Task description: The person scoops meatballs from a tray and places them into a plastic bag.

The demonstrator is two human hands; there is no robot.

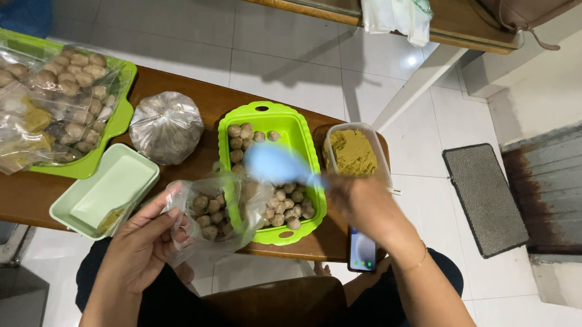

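Left hand (142, 242) holds bag of meatballs (210, 214); right hand (362, 204) swings blurred blue scoop (279, 165)

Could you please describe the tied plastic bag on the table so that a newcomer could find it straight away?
On the brown wooden table, look between the large green tray piled with packed bags on the left and the green basket of meatballs in the middle. The tied plastic bag sits there, a crinkled, rounded, greyish bundle, the only bag knotted shut.

A low wooden table (195, 92) carries two green trays (293, 127), a tied plastic bag (167, 125), a pale green lid (107, 187), a tub of brownish paste (355, 150) and a phone (362, 249) at the near edge.
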